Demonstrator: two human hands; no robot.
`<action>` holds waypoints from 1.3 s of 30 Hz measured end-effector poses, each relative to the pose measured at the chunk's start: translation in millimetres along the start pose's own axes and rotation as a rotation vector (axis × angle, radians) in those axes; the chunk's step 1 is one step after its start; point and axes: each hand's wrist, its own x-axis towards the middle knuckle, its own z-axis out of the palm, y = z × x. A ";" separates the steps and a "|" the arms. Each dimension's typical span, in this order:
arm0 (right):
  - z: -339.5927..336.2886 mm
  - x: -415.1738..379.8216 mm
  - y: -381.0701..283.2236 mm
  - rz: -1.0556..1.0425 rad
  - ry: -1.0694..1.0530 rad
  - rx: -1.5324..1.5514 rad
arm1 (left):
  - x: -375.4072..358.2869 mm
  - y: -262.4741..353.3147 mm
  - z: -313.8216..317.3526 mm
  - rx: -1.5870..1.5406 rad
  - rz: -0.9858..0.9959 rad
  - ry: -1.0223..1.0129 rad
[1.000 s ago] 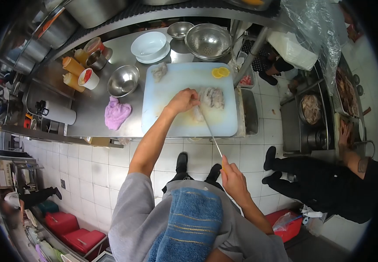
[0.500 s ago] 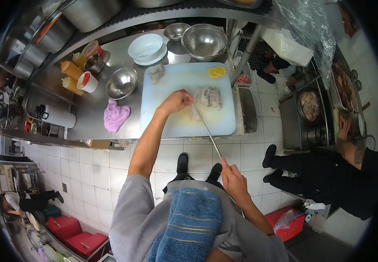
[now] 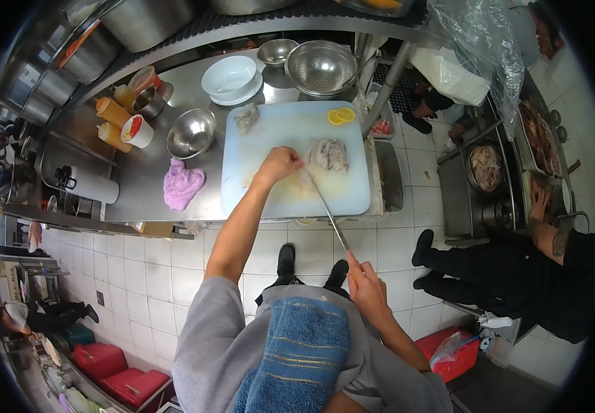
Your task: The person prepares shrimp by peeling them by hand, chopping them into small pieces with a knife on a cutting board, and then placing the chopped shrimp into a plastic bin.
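Observation:
My right hand (image 3: 368, 289) is closed round the handle of a long, thin-bladed knife (image 3: 330, 217). Its blade slants up and left across the near edge of the white cutting board (image 3: 263, 199), the tip beside my left fingers. My left hand (image 3: 282, 164) is pinched over the middle of the board, on a small pale piece that looks like raw shrimp (image 3: 306, 180); the fingers partly hide it. Just right of it lies a neat pile of greyish raw shrimp-like pieces (image 3: 330, 155). A smaller grey clump (image 3: 246, 118) rests at the board's far left, and lemon slices (image 3: 341, 115) at its far right.
Left of the board are a steel bowl (image 3: 191, 133), a purple cloth (image 3: 183, 183) and squeeze bottles (image 3: 112, 111). White bowls (image 3: 229, 77) and a colander (image 3: 320, 67) stand behind. A shelf overhangs the counter. A co-worker in black (image 3: 517, 279) stands at the right.
Both hands and the knife stay nearly in place, with only slight shifts at the left fingers and blade tip. Another person's hand has appeared at the far left.

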 end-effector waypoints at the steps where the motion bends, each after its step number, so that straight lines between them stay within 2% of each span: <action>1: 1.1 -1.2 -1.2 -0.002 0.011 -0.010 | -2.8 3.0 0.4 -0.006 -0.011 0.042; 3: 2.0 -3.3 -2.3 -0.003 0.019 -0.023 | -11.1 8.7 1.1 -0.017 -0.031 0.126; 6: 0.7 -4.0 -1.6 -0.004 0.020 -0.026 | -30.8 14.1 2.8 -0.187 0.043 0.301; 9: -2.1 -4.2 2.7 -0.009 0.023 -0.004 | -55.8 -1.8 15.1 -0.276 0.255 0.289; 12: -5.1 -3.7 8.7 -0.014 -0.006 0.035 | -68.9 -2.4 20.3 -0.190 0.401 0.276; 15: -10.7 -0.2 10.7 -0.034 -0.032 0.028 | -65.7 2.1 19.1 -0.120 0.373 0.258; 20: -20.5 1.6 12.2 -0.070 -0.023 0.059 | -59.9 -4.1 19.2 -0.039 0.459 0.249; 23: -23.7 19.3 9.1 -0.124 0.024 0.095 | -58.4 -6.7 17.4 -0.010 0.498 0.241; 29: -26.1 54.6 -11.7 -0.173 -0.027 0.039 | -54.8 -5.1 14.8 0.003 0.500 0.184; 39: -29.4 62.4 -32.6 -0.078 -0.201 -0.109 | -52.6 -1.5 10.5 0.048 0.497 0.163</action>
